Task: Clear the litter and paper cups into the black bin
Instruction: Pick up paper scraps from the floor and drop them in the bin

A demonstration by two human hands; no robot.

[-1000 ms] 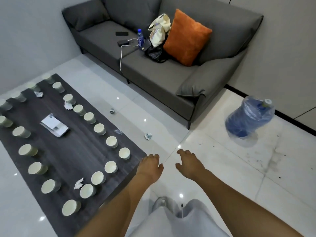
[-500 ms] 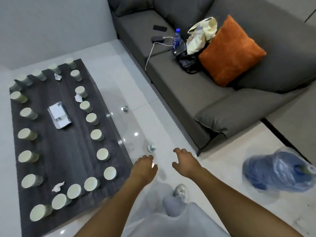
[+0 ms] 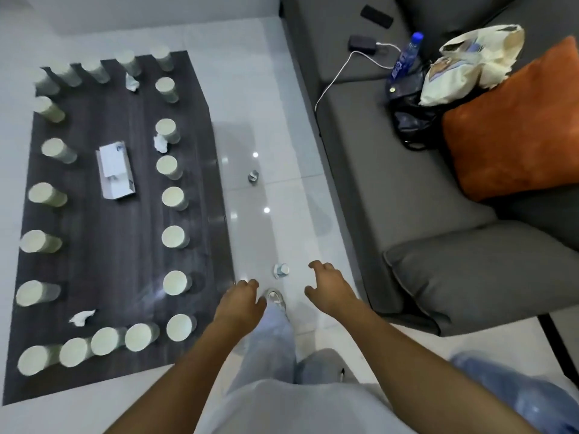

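Paper cups [image 3: 174,238] stand in a ring round the edge of the dark table [image 3: 119,245] at left, with crumpled tissues [image 3: 82,317] among them and a white box [image 3: 115,170] near the middle. Two scraps of litter lie on the white floor between table and grey sofa [image 3: 407,189]: one [image 3: 281,270] just beyond the hands, one [image 3: 253,176] farther off. Left hand [image 3: 239,305] and right hand [image 3: 329,288] hang forward, fingers loosely curled, holding nothing.
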